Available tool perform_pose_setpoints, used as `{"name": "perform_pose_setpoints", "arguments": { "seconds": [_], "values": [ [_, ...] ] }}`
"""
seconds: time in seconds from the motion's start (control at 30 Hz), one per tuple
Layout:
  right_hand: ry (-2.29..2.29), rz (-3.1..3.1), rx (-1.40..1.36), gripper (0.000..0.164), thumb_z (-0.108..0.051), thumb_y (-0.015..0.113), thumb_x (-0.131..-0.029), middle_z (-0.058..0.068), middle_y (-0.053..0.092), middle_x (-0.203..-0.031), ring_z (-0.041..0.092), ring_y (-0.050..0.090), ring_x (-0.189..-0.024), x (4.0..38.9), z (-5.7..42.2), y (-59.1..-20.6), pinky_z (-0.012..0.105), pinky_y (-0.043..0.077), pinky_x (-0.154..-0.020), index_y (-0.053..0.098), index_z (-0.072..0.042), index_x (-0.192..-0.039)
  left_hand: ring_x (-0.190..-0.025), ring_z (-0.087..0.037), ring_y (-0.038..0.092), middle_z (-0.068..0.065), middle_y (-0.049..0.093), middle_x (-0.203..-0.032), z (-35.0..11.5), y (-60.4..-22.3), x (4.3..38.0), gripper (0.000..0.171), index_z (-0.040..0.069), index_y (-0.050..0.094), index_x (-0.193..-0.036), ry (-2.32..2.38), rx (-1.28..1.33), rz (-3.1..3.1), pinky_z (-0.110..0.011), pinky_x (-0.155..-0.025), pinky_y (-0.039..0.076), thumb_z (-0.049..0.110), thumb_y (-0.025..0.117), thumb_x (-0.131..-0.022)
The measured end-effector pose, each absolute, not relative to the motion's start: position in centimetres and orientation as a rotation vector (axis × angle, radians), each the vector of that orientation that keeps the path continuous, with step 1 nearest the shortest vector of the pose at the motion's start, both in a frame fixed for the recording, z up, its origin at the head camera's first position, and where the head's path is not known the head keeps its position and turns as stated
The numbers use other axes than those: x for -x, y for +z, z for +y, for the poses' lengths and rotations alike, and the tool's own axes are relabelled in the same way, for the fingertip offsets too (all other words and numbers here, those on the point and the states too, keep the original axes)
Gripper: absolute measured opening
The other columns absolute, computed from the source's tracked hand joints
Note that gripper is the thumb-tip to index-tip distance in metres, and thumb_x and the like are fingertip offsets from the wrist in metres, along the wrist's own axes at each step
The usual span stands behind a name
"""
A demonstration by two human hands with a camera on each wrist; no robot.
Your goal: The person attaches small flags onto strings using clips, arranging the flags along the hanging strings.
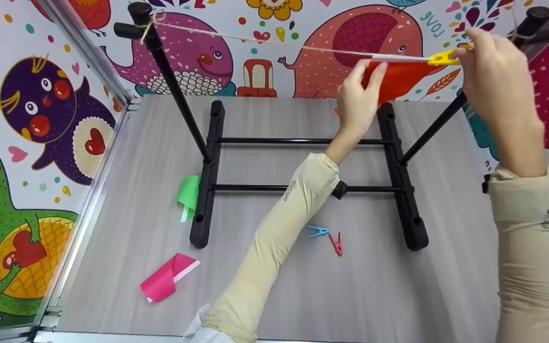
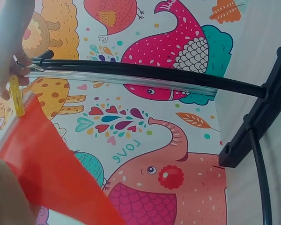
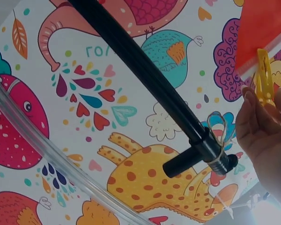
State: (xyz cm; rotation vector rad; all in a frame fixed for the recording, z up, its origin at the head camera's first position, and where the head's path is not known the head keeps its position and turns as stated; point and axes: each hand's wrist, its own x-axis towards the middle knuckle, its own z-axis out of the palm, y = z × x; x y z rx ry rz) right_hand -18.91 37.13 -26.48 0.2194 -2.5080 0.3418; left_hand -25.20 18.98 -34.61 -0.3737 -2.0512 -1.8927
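A red pennant with a white top edge hangs at the twine strung between two black posts. My left hand pinches its left end between thumb and fingers. At the other end, a yellow clothespin sits over the white edge, its handles pinched by my right hand. In the left wrist view the pennant slopes down below the clothespin. The right wrist view has the clothespin between the right fingers and the red sheet; whether it grips the twine is unclear.
The black stand's feet and crossbars rest on the grey table. A blue clothespin and a red clothespin lie near the middle. Left are a green pennant and a pink pennant, both curled.
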Motion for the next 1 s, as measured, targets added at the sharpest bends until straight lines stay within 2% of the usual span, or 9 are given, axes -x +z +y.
{"name": "perform_pose_setpoints", "arguments": {
  "seconds": [0.1, 0.17, 0.23, 0.33, 0.57, 0.63, 0.8, 1.0],
  "values": [
    [0.360, -2.432, -0.212, 0.047, -0.030, 0.048, -0.112, 0.031, 0.063, -0.128, 0.047, 0.062, -0.114, 19.0, 37.0, -27.2, 0.052, 0.050, -0.104, 0.053, 0.005, -0.143, -0.090, -0.006, 0.068, -0.006, 0.076, -0.103, 18.8, -35.0, 25.3, 0.017, 0.005, 0.070, -0.111, -1.909, 0.398, -2.005, -0.014, -0.075, 0.054, 0.021, 0.067, -0.103],
    [0.362, -2.394, -0.204, 0.049, -0.033, 0.048, -0.112, 0.031, 0.065, -0.122, 0.047, 0.063, -0.106, 19.0, 36.9, -27.6, 0.044, 0.051, -0.102, 0.055, 0.006, -0.141, -0.088, -0.007, 0.068, -0.008, 0.076, -0.103, 18.7, -35.2, 25.4, 0.016, 0.004, 0.070, -0.109, -1.897, 0.418, -1.981, -0.014, -0.075, 0.053, 0.019, 0.068, -0.102],
    [0.362, -2.370, -0.201, 0.051, -0.035, 0.046, -0.112, 0.031, 0.066, -0.116, 0.045, 0.062, -0.100, 18.9, 36.8, -27.9, 0.035, 0.049, -0.097, 0.055, 0.006, -0.140, -0.086, -0.007, 0.067, -0.008, 0.076, -0.101, 18.4, -35.4, 25.4, 0.016, 0.004, 0.070, -0.109, -1.875, 0.429, -1.976, -0.014, -0.073, 0.051, 0.018, 0.068, -0.102],
    [0.370, -2.349, -0.192, 0.051, -0.036, 0.045, -0.112, 0.031, 0.066, -0.107, 0.043, 0.059, -0.091, 18.8, 36.8, -28.5, 0.027, 0.043, -0.087, 0.056, 0.006, -0.139, -0.084, -0.007, 0.065, -0.006, 0.076, -0.101, 18.1, -35.7, 25.4, 0.016, 0.005, 0.071, -0.110, -1.841, 0.424, -1.997, -0.016, -0.071, 0.048, 0.019, 0.068, -0.102],
    [0.441, -2.215, -0.155, 0.037, -0.024, 0.051, -0.110, 0.030, 0.061, -0.086, 0.030, 0.048, -0.073, 18.4, 36.7, -30.3, 0.024, 0.029, -0.074, 0.061, 0.005, -0.131, -0.090, -0.008, 0.066, -0.008, 0.075, -0.104, 17.3, -36.5, 25.6, 0.014, 0.003, 0.071, -0.110, -1.878, 0.407, -1.958, -0.015, -0.079, 0.049, 0.015, 0.069, -0.101],
    [0.474, -2.172, -0.138, 0.035, -0.020, 0.052, -0.109, 0.030, 0.061, -0.085, 0.026, 0.046, -0.073, 17.9, 36.5, -30.9, 0.023, 0.028, -0.074, 0.063, 0.007, -0.128, -0.093, -0.009, 0.065, -0.010, 0.074, -0.105, 17.0, -36.8, 25.7, 0.014, 0.002, 0.070, -0.110, -1.918, 0.418, -1.917, -0.015, -0.083, 0.049, 0.013, 0.068, -0.102],
    [0.597, -2.081, -0.080, 0.028, -0.013, 0.056, -0.107, 0.028, 0.066, -0.090, 0.025, 0.052, -0.076, 16.7, 35.7, -32.9, 0.018, 0.033, -0.075, 0.067, 0.011, -0.118, -0.097, -0.009, 0.062, -0.014, 0.072, -0.106, 15.9, -37.7, 25.8, 0.014, -0.002, 0.069, -0.110, -1.974, 0.409, -1.847, -0.017, -0.091, 0.049, 0.009, 0.065, -0.103],
    [0.677, -2.081, -0.122, 0.022, -0.006, 0.059, -0.105, 0.027, 0.070, -0.092, 0.032, 0.064, -0.077, 15.6, 34.8, -36.2, 0.004, 0.038, -0.074, 0.069, 0.012, -0.110, -0.096, -0.010, 0.064, -0.015, 0.074, -0.109, 14.4, -38.9, 25.5, 0.016, -0.004, 0.069, -0.110, -1.981, 0.380, -1.866, -0.019, -0.088, 0.049, 0.009, 0.060, -0.106]
  ]
}}
